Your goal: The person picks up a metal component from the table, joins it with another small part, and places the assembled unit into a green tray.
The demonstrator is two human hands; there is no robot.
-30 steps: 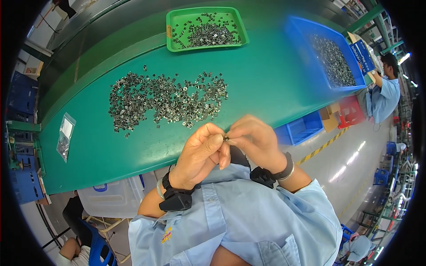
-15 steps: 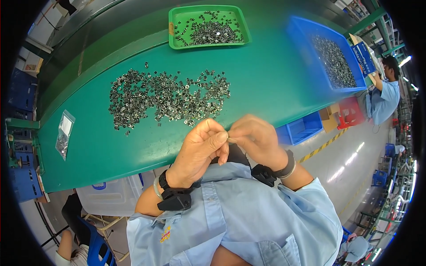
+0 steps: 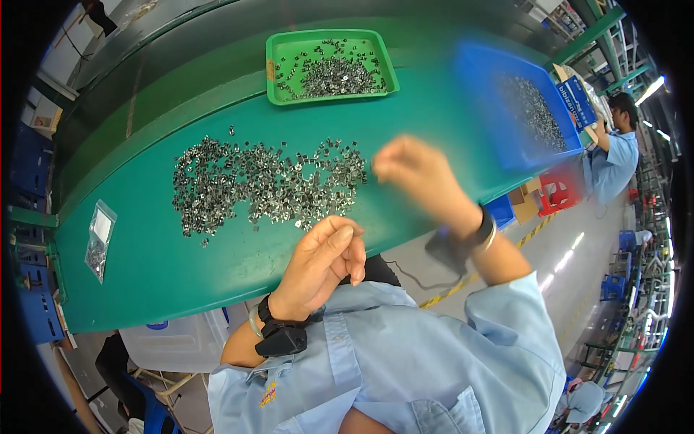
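Observation:
My left hand (image 3: 319,262) is at the table's near edge, thumb and forefinger pressed together and the other fingers curled. Whatever it may hold is too small to make out. My right hand (image 3: 417,172) is raised over the table, right of the loose pile, and smeared by motion. Its fingers look pinched together, with a tiny dark spot by the tips that I cannot name. A spread pile of small square metal parts (image 3: 271,181) lies on the green table (image 3: 173,278), beyond my left hand.
At the back stands a green tray (image 3: 394,85) holding similar parts. A blue bin (image 3: 473,94) of small parts is at the right. A clear plastic bag (image 3: 100,235) lies at the left. A person (image 3: 614,155) in light blue stands beyond the bin.
My hands were together at the fingertips and are now apart. The right hand has swung up and away, over the table beside the pile; the left stays near the edge, fingers curled.

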